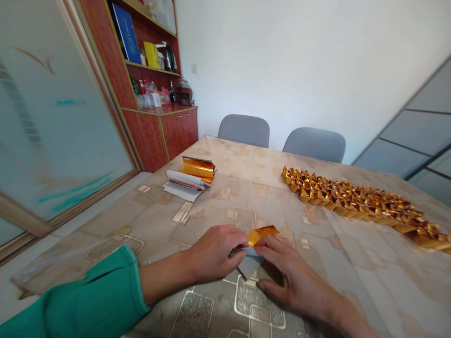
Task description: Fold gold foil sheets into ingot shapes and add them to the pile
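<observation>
Papers [185, 179] and gold folds [355, 201] flank open tabletop [246, 166]

Foil sheet [265, 233] is faced in glossy metallic gold. Same finish is seen on folded pieces [355, 199], sharply creased. In paper stack [197, 169], shiny gold is backed by matt, pale paper. Counter [155, 227] is covered in smooth, plastic-looking film, patterned with rough-looking patches. Sleeve [91, 291] is made of matt cloth. Cabinet [179, 134] is finished in glossy wood grain.

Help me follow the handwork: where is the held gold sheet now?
In the head view, the gold sheet is below and right of centre, between the left hand and right hand.
</observation>
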### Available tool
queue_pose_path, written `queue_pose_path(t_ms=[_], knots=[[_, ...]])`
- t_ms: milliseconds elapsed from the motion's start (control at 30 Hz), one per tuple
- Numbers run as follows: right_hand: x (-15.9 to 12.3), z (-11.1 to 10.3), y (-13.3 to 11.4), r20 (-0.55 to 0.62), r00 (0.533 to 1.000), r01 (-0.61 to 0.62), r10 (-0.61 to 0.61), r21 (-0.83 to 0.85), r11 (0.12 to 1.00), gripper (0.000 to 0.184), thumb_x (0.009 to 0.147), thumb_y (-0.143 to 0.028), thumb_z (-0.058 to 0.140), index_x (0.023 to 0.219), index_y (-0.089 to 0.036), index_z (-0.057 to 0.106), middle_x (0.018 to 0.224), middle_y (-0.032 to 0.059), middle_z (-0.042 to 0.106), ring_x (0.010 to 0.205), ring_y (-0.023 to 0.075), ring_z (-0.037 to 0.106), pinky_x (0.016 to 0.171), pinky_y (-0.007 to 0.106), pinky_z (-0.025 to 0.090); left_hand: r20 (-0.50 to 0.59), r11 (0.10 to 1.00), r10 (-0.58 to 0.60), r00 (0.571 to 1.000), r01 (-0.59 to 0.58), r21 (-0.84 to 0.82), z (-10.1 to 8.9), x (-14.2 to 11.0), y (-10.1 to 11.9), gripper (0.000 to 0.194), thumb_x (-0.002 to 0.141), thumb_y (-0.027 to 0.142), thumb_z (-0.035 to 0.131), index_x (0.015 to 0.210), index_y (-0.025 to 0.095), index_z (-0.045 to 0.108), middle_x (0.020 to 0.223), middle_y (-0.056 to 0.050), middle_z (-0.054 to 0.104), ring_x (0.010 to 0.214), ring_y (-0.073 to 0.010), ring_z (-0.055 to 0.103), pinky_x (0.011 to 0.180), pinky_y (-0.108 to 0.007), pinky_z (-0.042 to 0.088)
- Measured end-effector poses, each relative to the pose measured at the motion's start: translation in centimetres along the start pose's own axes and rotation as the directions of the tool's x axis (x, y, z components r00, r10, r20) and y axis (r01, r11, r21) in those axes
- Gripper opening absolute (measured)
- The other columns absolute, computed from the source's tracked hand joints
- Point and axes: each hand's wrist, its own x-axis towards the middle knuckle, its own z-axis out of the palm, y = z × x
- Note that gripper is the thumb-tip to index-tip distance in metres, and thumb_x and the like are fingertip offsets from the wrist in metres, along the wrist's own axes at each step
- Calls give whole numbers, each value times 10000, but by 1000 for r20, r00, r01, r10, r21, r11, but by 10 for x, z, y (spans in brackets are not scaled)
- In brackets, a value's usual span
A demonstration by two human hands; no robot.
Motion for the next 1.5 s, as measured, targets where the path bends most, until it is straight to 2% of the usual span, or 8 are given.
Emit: queue_pose_path(t_ms=[200,300,467,567,767,1267,1400,1500], knots=[[5,8,0,-81,996,-34,32,-20,999,313,813,-117,653,1100,-240,624,1048,43,661,987,226,586,864,366,468,-20,987,-113,993,110,-118,-2,1,2,56,848,163,567,802,181,594,722,11,610,668,-150,557,615,-244,392],[6,13,-2,-108,994,-25,25,3,1000,148,851,-127,647,956,-228,620,955,25,659,904,200,592,785,320,462,18,986,10,1000,-7,-167,-4,1,2,32,827,192,640,801,187,622,822,2,672,782,-165,606,732,-263,439],[4,16,-5,-115,993,-12,20,64,998,118,885,-121,631,843,-230,617,937,4,636,922,190,579,803,315,430,106,982,165,981,-153,-113,-9,-1,-2,280,744,429,794,815,196,657,1024,-32,690,948,-225,618,836,-323,445],[5,18,-4,-130,990,-43,56,95,995,151,893,-100,596,790,-210,588,879,2,616,874,182,574,774,309,422,115,994,96,989,-89,-64,-11,-3,-5,321,739,444,799,852,184,648,1008,-44,665,924,-221,603,787,-308,452],[7,23,-3,-174,978,-99,111,77,992,197,909,-116,557,731,-197,533,821,14,601,816,187,566,731,309,415,67,992,-17,998,25,-120,-14,-9,-6,138,833,159,673,720,164,594,946,-21,611,888,-165,575,787,-266,447],[16,43,6,-284,953,-185,108,-261,947,167,870,-148,572,719,-206,528,770,31,597,750,213,536,679,323,372,18,974,-225,974,224,28,-7,-15,-3,119,814,142,648,713,164,588,857,-20,577,832,-182,538,740,-300,422],[16,44,6,-276,954,-196,118,-274,942,166,857,-142,577,718,-208,514,773,33,595,756,220,532,681,327,370,9,982,-166,986,165,87,-5,-16,-3,88,856,168,646,779,171,603,907,-31,597,867,-195,540,745,-307,421],[16,44,5,-276,952,-207,129,-275,939,136,844,-147,590,755,-211,509,782,31,601,763,227,536,679,328,373,-11,989,3,1000,-1,146,-2,-16,-1,64,946,200,579,939,200,643,1030,-34,621,937,-195,542,795,-315,421]])
